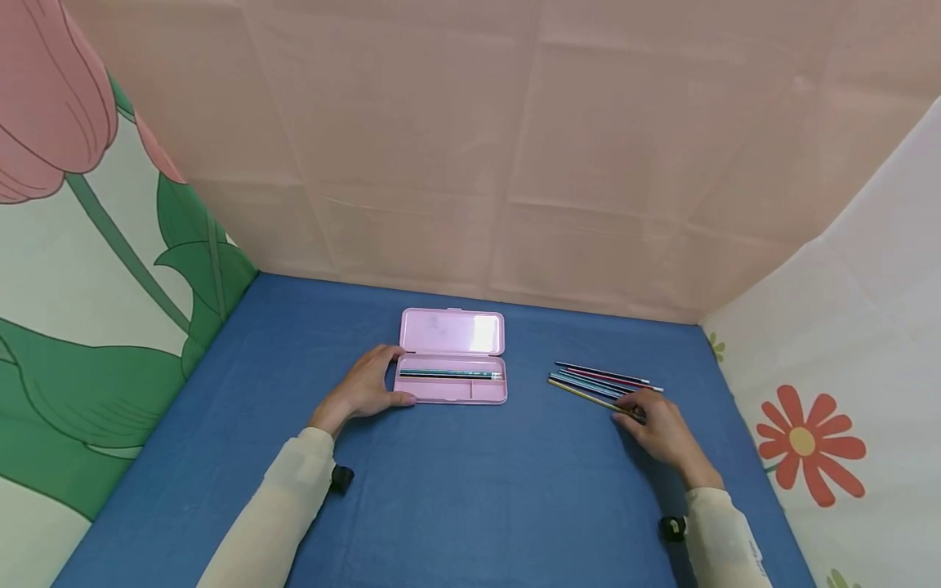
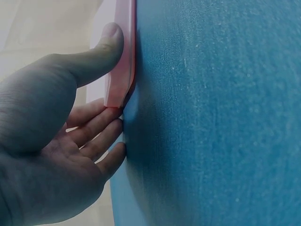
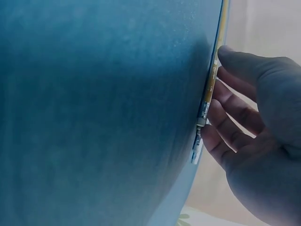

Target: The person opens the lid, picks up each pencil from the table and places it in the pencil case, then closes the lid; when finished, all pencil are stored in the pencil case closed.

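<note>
A pink pencil case (image 1: 488, 394) lies on the blue cloth with its lid (image 1: 434, 331) folded back. Inside its long compartment are a few pencils (image 1: 441, 373). My left hand (image 1: 363, 384) holds the case by its left end, thumb on the front wall (image 2: 123, 70) and fingers around the corner. To the right, several pencils (image 1: 599, 376) lie loosely side by side on the cloth. My right hand (image 1: 657, 429) pinches a yellow pencil (image 3: 212, 82), the nearest of the group, near its right end, with the thumb on the near side.
The blue cloth (image 1: 441, 490) covers the table. A beige sheet (image 1: 515, 163) hangs behind it, a flower-print sheet (image 1: 867, 367) stands along the right side, and a tulip-print one (image 1: 132, 286) along the left. A dark wrist device (image 1: 341, 478) sits at the left cuff.
</note>
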Demonstrator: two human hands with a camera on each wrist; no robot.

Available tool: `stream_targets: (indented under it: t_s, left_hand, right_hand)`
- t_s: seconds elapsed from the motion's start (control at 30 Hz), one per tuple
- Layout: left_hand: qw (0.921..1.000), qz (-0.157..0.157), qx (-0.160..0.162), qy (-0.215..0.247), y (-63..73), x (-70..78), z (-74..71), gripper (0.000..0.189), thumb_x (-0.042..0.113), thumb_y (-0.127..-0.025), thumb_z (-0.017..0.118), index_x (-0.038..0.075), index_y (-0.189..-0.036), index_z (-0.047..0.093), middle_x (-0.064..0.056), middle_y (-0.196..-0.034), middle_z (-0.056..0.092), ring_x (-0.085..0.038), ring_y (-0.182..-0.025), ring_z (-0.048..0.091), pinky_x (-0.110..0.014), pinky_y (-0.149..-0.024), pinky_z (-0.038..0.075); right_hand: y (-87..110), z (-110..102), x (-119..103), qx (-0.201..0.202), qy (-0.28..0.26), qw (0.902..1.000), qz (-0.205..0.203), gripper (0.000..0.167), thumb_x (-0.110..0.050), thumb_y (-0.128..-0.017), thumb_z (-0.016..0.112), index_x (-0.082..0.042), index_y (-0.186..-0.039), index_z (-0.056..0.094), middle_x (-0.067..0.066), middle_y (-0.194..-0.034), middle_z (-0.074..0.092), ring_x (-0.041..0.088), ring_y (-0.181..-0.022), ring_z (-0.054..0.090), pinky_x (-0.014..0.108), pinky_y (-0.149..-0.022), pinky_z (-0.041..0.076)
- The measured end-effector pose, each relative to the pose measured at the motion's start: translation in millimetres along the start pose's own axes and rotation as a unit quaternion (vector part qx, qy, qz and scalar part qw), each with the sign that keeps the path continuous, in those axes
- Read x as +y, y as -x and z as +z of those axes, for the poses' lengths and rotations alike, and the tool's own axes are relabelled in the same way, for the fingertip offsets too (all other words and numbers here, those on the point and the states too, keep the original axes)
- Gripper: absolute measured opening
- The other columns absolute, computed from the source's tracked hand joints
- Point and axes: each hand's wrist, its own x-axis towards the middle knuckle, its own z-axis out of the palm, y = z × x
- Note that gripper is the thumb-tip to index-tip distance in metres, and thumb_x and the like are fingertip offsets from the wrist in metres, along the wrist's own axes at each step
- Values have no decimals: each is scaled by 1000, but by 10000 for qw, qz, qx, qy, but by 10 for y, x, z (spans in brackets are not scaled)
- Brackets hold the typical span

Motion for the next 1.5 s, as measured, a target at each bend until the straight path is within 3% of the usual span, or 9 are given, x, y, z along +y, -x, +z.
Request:
stream_targets:
  t_s: [0.23, 0.5, 0.8, 1.07, 1.5]
  left_hand:
    - [10000, -48, -17, 24, 3, 21, -6, 90, 30, -94, 95, 1, -165, 48, -25, -168, 51, -49, -159, 47, -70, -132, 37]
    - [10000, -63, -22, 37, 11, 29, -15, 90, 31, -93, 96, 0, -164, 49, -25, -167, 53, -48, -158, 48, -70, -132, 37]
    - [9999, -6, 8, -130, 3, 11, -11, 90, 33, -93, 96, 0, -163, 50, -25, -168, 53, -50, -158, 46, -71, -133, 35]
    - [9991, 25, 156, -397, 9, 9, -11, 90, 38, -92, 96, 2, -162, 53, -25, -167, 55, -50, -156, 47, -73, -128, 31]
    - [9991, 4, 218, -369, 32, 21, -4, 88, 38, -92, 96, 4, -161, 55, -26, -166, 55, -52, -156, 46, -77, -128, 26]
  right_hand:
    - [-21, -2, -6, -206, -40, 9998, -27, 12, -10, -100, 85, -8, -112, 84, 1, -95, 71, 9, -81, 56, 32, -72, 47]
    - [-16, 9, -19, -350, -99, 9993, 5, 11, -2, -101, 82, -10, -108, 85, 5, -105, 77, 14, -90, 66, 34, -76, 56]
    - [-7, -8, -47, -335, -128, 9993, -59, 12, -2, -103, 79, -11, -107, 84, 5, -104, 76, 13, -88, 64, 34, -74, 54]
    - [-12, -36, -90, -246, -76, 9997, 37, 10, -4, -104, 80, -11, -109, 84, 3, -100, 74, 11, -84, 58, 31, -72, 49]
    - [-124, -39, -320, 140, -159, 9988, -432, 10, -5, -103, 81, -13, -107, 85, 1, -100, 76, 10, -87, 62, 35, -77, 55]
